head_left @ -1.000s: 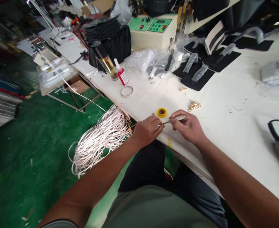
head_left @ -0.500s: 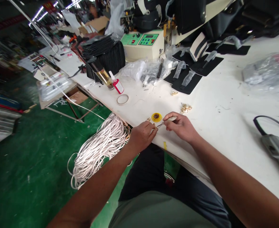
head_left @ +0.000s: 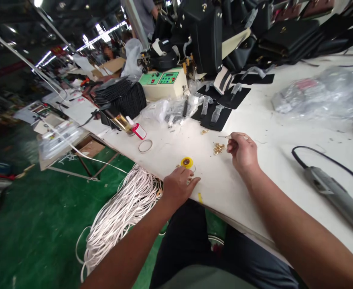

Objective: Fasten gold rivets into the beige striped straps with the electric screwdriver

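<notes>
My left hand (head_left: 179, 184) rests at the table's front edge, thumb held away from the fingers. Small gold metal pieces show at its fingertips, but I see no firm grip on them. Just beyond lies a round yellow roll (head_left: 187, 162) with a brown middle. My right hand (head_left: 243, 151) is raised over the table, closed around a thin-shafted tool (head_left: 224, 137) with a pale handle; its tip points left. The tool could be a small screwdriver or an awl; I cannot tell. Beside this hand sits a small pile of gold metal fittings (head_left: 219, 148).
Further back are a red glue bottle (head_left: 139, 131), a ring (head_left: 145, 146), plastic wrap (head_left: 164, 110), black panels (head_left: 217, 118) and a control box (head_left: 164, 85). A corded grey tool (head_left: 335, 194) lies right. White cords (head_left: 119, 220) are heaped left, below the table edge.
My right hand has drawn the tool away from my left hand, up and right past the gold pile. My left thumb has parted from its fingers. The camera view has shifted.
</notes>
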`<state>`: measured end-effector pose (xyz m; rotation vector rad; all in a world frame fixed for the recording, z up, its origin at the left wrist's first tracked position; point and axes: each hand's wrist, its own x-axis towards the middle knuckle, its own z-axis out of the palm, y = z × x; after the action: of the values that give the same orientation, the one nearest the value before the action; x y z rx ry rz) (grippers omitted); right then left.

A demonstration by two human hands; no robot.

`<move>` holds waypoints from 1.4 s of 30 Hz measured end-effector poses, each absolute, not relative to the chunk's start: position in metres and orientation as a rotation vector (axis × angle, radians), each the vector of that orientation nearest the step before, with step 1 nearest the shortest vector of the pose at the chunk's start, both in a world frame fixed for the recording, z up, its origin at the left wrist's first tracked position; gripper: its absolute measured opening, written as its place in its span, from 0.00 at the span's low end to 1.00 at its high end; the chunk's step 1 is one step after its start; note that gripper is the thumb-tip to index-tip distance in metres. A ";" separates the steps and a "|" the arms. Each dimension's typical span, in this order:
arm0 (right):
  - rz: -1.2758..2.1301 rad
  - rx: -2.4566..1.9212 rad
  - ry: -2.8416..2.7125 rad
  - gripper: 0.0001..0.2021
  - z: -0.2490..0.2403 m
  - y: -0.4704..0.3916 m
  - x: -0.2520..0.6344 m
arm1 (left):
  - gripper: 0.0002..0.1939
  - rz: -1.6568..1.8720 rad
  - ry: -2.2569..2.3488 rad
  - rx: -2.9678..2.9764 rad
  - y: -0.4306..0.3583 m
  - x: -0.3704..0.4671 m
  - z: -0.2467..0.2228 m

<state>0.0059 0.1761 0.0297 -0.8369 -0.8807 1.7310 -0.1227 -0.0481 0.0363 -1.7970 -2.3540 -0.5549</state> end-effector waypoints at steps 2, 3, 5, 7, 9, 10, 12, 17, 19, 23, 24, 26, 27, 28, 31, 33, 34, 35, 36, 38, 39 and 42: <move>1.718 -0.842 -0.827 0.10 0.031 0.181 0.008 | 0.07 -0.547 -2.330 -1.824 -0.026 -0.122 0.045; 1.713 -0.843 -0.811 0.10 0.031 0.183 0.009 | 0.07 -0.512 -2.336 -1.839 -0.013 -0.121 0.048; 1.707 -0.840 -0.797 0.10 0.032 0.186 0.010 | 0.09 -0.399 -2.369 -1.875 0.018 -0.118 0.052; 1.699 -0.833 -0.811 0.10 0.032 0.188 0.011 | 0.12 -0.281 -2.397 -1.905 0.047 -0.113 0.052; 1.690 -0.823 -0.839 0.10 0.031 0.189 0.011 | 0.14 -0.203 -2.399 -1.932 0.071 -0.109 0.047; 1.687 -0.817 -0.850 0.10 0.030 0.190 0.011 | 0.14 -0.181 -2.401 -1.937 0.079 -0.107 0.045; 1.687 -0.813 -0.854 0.10 0.029 0.191 0.011 | 0.13 -0.164 -2.428 -1.935 0.091 -0.106 0.040; 1.724 -0.827 -0.841 0.11 0.029 0.189 0.009 | 0.11 -0.151 -2.472 -1.957 0.096 -0.110 0.036; 1.739 -0.827 -0.831 0.11 0.030 0.188 0.008 | 0.11 -0.144 -2.449 -1.981 0.095 -0.111 0.037; 1.744 -0.824 -0.824 0.11 0.032 0.185 0.010 | 0.13 -0.171 -2.426 -1.987 0.090 -0.113 0.042; 1.735 -0.826 -0.835 0.11 0.033 0.184 0.010 | 0.13 -0.216 -2.429 -1.972 0.086 -0.117 0.044; 1.703 -0.818 -0.912 0.11 0.036 0.179 0.012 | 0.12 -0.430 -2.442 -1.909 0.074 -0.129 0.047; 1.684 -0.807 -0.991 0.11 0.037 0.175 0.012 | 0.11 -0.596 -2.442 -1.855 0.065 -0.138 0.049; 1.669 -0.795 -1.101 0.11 0.038 0.169 0.011 | 0.09 -0.784 -2.440 -1.780 0.054 -0.149 0.049; 1.669 -0.771 -1.504 0.17 0.034 0.146 0.005 | 0.10 -1.275 -2.485 -1.462 0.013 -0.183 0.042; 1.661 -0.744 -1.746 0.20 0.026 0.130 -0.001 | 0.12 -1.463 -2.546 -1.241 -0.016 -0.198 0.032; 1.631 -0.722 -1.848 0.20 0.021 0.124 -0.004 | 0.12 -1.511 -2.566 -1.164 -0.028 -0.202 0.026; 1.582 -0.699 -1.937 0.19 0.017 0.118 -0.007 | 0.12 -1.533 -2.575 -1.115 -0.038 -0.203 0.020; 1.521 -0.682 -2.011 0.18 0.012 0.114 -0.010 | 0.12 -1.536 -2.576 -1.088 -0.046 -0.202 0.015; 1.394 -0.671 -2.112 0.15 0.005 0.108 -0.015 | 0.11 -1.527 -2.573 -1.082 -0.054 -0.196 0.007; 1.337 -0.672 -2.142 0.14 0.003 0.107 -0.018 | 0.11 -1.526 -2.572 -1.089 -0.055 -0.192 0.005; 1.195 -0.664 -2.202 0.13 -0.001 0.106 -0.023 | 0.11 -1.534 -2.564 -1.123 -0.052 -0.184 0.001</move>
<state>-0.0229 0.1056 -0.0014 -0.6641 -2.2017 1.1947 -0.1840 -0.0518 0.0015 -1.1228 -2.5638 -1.5336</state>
